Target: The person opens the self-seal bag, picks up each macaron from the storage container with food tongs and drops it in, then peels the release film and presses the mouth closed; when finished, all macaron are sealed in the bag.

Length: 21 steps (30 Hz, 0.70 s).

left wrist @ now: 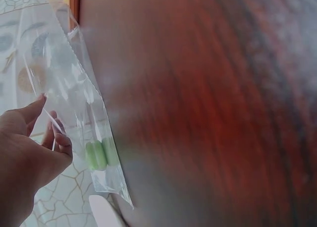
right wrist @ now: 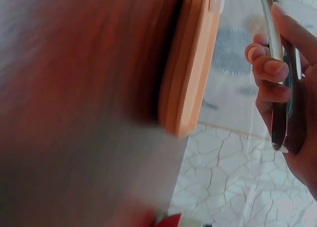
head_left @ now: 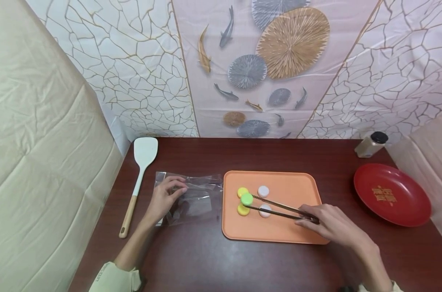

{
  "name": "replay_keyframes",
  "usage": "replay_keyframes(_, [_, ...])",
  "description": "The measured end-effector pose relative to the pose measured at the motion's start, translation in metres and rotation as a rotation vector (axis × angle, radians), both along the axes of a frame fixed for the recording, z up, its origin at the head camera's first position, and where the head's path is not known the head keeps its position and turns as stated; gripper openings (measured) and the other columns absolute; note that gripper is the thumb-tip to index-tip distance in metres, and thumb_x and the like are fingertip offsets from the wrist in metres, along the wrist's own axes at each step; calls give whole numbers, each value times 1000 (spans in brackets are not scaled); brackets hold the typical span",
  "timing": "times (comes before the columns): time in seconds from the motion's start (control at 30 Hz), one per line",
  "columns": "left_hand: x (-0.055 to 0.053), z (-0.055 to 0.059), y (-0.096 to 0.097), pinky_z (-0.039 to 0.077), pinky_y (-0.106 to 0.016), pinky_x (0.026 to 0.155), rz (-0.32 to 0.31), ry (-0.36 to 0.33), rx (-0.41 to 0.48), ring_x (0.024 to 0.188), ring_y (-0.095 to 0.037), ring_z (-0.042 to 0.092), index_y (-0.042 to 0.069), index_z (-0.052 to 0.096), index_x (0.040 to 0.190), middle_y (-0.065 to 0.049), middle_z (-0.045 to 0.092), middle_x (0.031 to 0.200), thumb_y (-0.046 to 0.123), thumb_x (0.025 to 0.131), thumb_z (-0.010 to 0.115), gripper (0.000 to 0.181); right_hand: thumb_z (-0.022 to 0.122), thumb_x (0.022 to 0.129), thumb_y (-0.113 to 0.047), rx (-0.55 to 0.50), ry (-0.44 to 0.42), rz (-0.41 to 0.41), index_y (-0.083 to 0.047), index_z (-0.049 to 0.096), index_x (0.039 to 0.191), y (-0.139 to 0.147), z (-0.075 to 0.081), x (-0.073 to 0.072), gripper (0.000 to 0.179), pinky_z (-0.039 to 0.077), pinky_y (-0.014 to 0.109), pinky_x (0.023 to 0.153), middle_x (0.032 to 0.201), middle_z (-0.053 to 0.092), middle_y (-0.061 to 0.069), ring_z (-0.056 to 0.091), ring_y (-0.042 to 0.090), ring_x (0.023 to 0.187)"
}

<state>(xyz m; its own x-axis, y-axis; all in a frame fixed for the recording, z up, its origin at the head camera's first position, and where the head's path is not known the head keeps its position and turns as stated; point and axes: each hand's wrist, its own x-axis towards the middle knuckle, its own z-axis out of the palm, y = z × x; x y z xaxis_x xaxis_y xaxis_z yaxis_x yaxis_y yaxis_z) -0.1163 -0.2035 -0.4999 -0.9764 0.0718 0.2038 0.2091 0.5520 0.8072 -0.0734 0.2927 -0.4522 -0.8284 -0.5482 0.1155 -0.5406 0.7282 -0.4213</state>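
A clear plastic bag (head_left: 202, 198) lies on the table at the left, and my left hand (head_left: 167, 197) holds its near-left part between thumb and fingers. Through the film in the left wrist view shows a green macaron (left wrist: 96, 155), with another green shape beside it. My right hand (head_left: 332, 224) grips a pair of metal tongs (head_left: 279, 209) by the closed end, over an orange tray (head_left: 297, 182). Between the tong tips is a bright green macaron (head_left: 246, 199). Near it on the tray sit yellow macarons (head_left: 243, 209) and pale macarons (head_left: 263, 191).
A white spatula (head_left: 140, 170) with a wooden handle lies at the far left. To the right of the tray is a red plate (head_left: 374, 182) with gold characters. Behind that, a black-capped jar (head_left: 368, 148) stands near the patterned back wall.
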Motion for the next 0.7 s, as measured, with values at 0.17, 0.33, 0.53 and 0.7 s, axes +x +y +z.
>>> replay_keyframes(0.17, [0,0,0,45,-21,73,0,12,-2,85,-14,58,7,84,101,-11,76,127,7,96,84,5,87,95,-29,13,14,24,-32,67,92,-20,2,-14,20,34,21,56,70,44,-25,39,-7,62])
replay_keyframes(0.33, [0,-1,0,45,-20,73,-1,24,13,85,-15,59,5,84,100,-11,76,126,8,97,83,5,86,97,-29,20,16,54,-27,64,88,-46,0,-26,24,29,21,55,68,42,-21,35,-5,61])
replay_keyframes(0.53, [1,0,-1,45,-20,74,-4,30,20,90,-18,62,3,83,100,-11,77,125,10,98,83,8,83,100,-30,40,0,79,-26,58,84,-72,0,-35,30,26,21,55,66,38,-19,31,-4,59])
replay_keyframes(0.7, [1,0,-1,46,-20,74,2,28,15,91,-19,63,3,83,100,-11,77,125,9,97,83,7,82,101,-30,55,7,119,-23,64,87,-87,0,-44,24,30,22,54,67,48,-17,36,-3,58])
